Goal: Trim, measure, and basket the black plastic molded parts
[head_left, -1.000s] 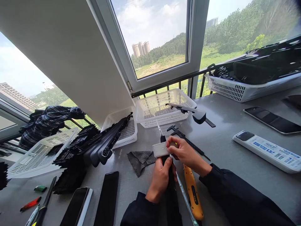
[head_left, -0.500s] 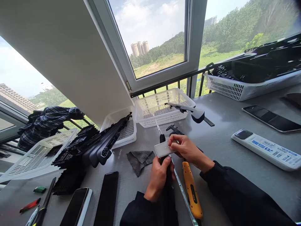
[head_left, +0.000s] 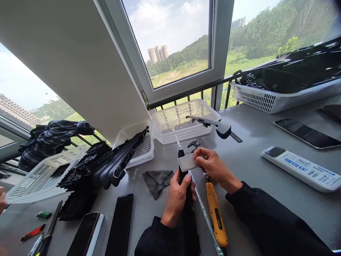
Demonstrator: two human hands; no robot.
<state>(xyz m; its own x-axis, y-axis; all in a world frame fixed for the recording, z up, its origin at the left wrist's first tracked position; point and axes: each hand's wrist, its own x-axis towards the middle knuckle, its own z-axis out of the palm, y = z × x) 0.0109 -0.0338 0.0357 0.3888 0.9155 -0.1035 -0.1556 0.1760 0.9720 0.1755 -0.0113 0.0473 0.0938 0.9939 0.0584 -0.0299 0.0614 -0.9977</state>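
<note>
My right hand [head_left: 211, 165] pinches one end of a flat, whitish rectangular plate [head_left: 187, 163] between thumb and fingers. Below the plate, my left hand [head_left: 177, 190] is wrapped round a long black plastic part [head_left: 189, 220] that runs toward me. The plate lies across the upper end of this black part; whether they touch I cannot tell. Just right of my left hand, a steel ruler [head_left: 204, 208] lies lengthwise on the table. A yellow-handled tool [head_left: 217, 215] rests beside it. Behind my right hand a black caliper [head_left: 194, 144] is partly hidden.
White plastic baskets [head_left: 183, 137] stand at the back, and one bears black-and-white parts [head_left: 223, 128]. Long black parts [head_left: 114, 160] pile up at left. A grey cloth [head_left: 157, 182], phones [head_left: 119, 224] and a white packaged item [head_left: 301, 169] lie around. Another person's hand [head_left: 2, 199] shows at far left.
My right hand has shifted the plate slightly right and down the view, and the black part's tip now shows above it. Another person's hand has appeared at the left edge.
</note>
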